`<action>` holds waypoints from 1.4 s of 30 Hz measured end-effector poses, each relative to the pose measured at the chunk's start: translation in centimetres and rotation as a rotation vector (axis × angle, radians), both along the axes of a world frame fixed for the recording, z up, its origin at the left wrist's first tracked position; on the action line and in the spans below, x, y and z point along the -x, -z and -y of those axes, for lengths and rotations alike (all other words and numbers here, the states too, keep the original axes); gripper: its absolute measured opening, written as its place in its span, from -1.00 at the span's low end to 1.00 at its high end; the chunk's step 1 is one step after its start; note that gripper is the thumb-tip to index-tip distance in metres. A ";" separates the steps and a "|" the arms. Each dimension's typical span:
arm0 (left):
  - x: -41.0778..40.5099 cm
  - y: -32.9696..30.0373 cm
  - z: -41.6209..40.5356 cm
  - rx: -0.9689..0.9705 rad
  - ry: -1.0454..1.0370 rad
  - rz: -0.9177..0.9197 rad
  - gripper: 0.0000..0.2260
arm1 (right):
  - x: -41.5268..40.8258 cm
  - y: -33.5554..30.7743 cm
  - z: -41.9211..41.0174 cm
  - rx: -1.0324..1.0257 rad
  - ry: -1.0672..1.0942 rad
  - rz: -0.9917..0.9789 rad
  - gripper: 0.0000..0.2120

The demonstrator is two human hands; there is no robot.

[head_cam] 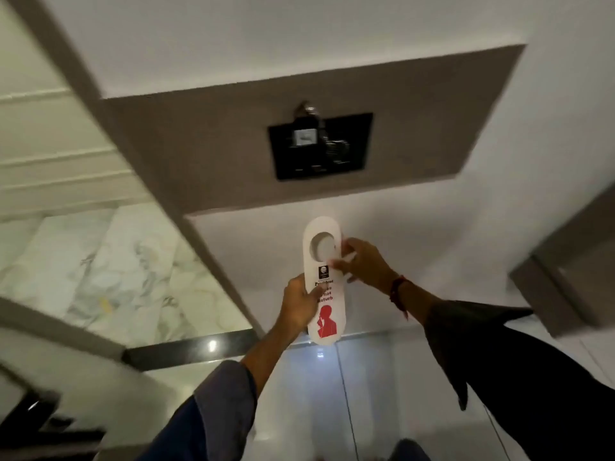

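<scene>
Head view: a person holds a white do-not-disturb door hanger point(330, 296) upright before a white wall point(432, 227), below a black switch plate point(321, 161). The left hand point(299, 304) has its fingers curled round the left edge and the right hand point(364, 264) pinches the rim beside the round hole. That narrow rim could crease or tear if the hands pull against each other, and a loosened grip could drop the hanger.

A white wall point(432, 28) is seen ahead, with a grey-brown panel point(199, 134) set at twelve o'clock and a black switch plate point(352, 161) mounted in it. Marble point(133, 267) is shown at nine o'clock, glossy white tiles point(366, 394) at six o'clock
</scene>
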State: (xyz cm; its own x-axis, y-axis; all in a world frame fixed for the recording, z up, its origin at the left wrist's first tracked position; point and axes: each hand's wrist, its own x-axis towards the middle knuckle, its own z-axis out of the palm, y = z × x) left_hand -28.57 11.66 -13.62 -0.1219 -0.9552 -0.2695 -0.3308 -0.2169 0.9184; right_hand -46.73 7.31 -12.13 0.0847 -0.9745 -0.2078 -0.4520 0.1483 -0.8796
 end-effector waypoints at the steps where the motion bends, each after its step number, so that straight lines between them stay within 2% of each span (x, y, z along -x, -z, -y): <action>1: 1.1 0.3 0.2 -0.031 0.030 -0.043 -0.74 | 1.8 1.3 -0.8 -0.089 0.000 0.031 -0.63; 2: 5.5 1.1 0.2 -0.080 0.116 -0.090 -0.73 | 6.8 2.5 -2.9 -0.171 0.056 0.074 -0.65; 3: 6.7 1.4 0.2 -0.109 0.138 -0.125 -0.72 | 8.2 3.2 -4.0 -0.224 0.030 0.108 -0.67; 6: 15.5 2.2 0.0 -0.163 0.309 -0.175 -0.73 | 16.5 4.5 -8.0 -0.253 0.178 0.192 -0.71; 8: 22.0 3.2 -0.2 -0.176 0.407 -0.108 -0.74 | 21.9 5.3 -10.4 -0.243 0.336 0.222 -0.71; 12: 35.5 5.3 -1.8 -0.092 0.574 0.143 -0.83 | 34.0 7.4 -16.2 -0.270 0.623 0.249 -0.74; 17: 50.4 7.0 -5.1 -0.003 0.767 0.176 -0.85 | 47.0 9.0 -23.0 -0.262 0.838 0.236 -0.70; 22: 63.2 8.9 -6.0 -0.006 0.797 0.193 -0.86 | 57.1 11.1 -25.2 -0.237 1.108 0.206 -0.67; 25: 69.1 10.6 -5.2 0.019 0.772 0.235 -0.84 | 61.6 12.8 -23.8 -0.251 1.181 0.125 -0.67; 28: 72.9 12.6 -3.9 0.065 0.757 0.311 -0.82 | 65.0 14.4 -21.9 -0.242 1.189 0.023 -0.74; 33: 75.5 15.4 -2.6 0.098 0.711 0.380 -0.88 | 67.6 16.7 -20.3 -0.275 1.061 -0.139 -0.79; 42: 76.3 16.7 -2.8 0.080 0.720 0.399 -0.92 | 69.0 17.6 -19.3 -0.330 0.975 -0.203 -0.75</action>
